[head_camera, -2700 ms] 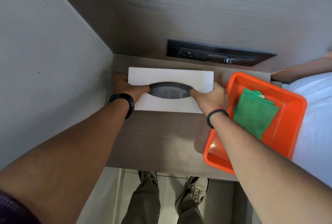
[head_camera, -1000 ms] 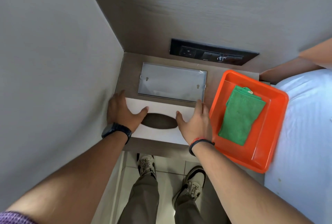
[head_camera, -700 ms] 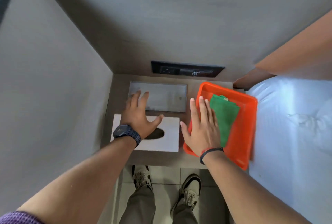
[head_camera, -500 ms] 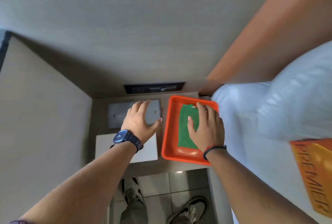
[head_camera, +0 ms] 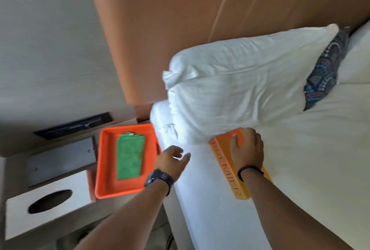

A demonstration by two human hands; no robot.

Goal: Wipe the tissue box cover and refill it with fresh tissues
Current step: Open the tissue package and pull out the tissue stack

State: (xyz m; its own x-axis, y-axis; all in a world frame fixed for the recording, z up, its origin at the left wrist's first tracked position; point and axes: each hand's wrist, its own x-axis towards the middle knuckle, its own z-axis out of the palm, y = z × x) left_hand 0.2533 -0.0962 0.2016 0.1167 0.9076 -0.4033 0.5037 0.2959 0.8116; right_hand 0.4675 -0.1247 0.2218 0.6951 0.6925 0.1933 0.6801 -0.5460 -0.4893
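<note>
The white tissue box cover (head_camera: 80,193) with its dark oval slot lies on the bedside shelf at lower left, near the front edge. Behind it sits the grey base plate (head_camera: 62,159). An orange pack of tissues (head_camera: 222,159) lies on the white bed, and my right hand (head_camera: 247,149) rests on its far end with fingers curled over it. My left hand (head_camera: 172,158) hovers with fingers apart over the bed's edge, beside the orange tray (head_camera: 104,169). A folded green cloth (head_camera: 130,157) lies inside that tray.
A white pillow (head_camera: 240,89) and a dark patterned cushion (head_camera: 324,75) lie against the brown headboard (head_camera: 200,19). A black socket panel (head_camera: 74,125) is set in the wall behind the shelf. The white mattress (head_camera: 310,169) fills the right side.
The view swung right from the shelf to the bed. Both hands left the cover on the shelf; my right hand reached the orange tissue pack, and my left hand moved past the tray.
</note>
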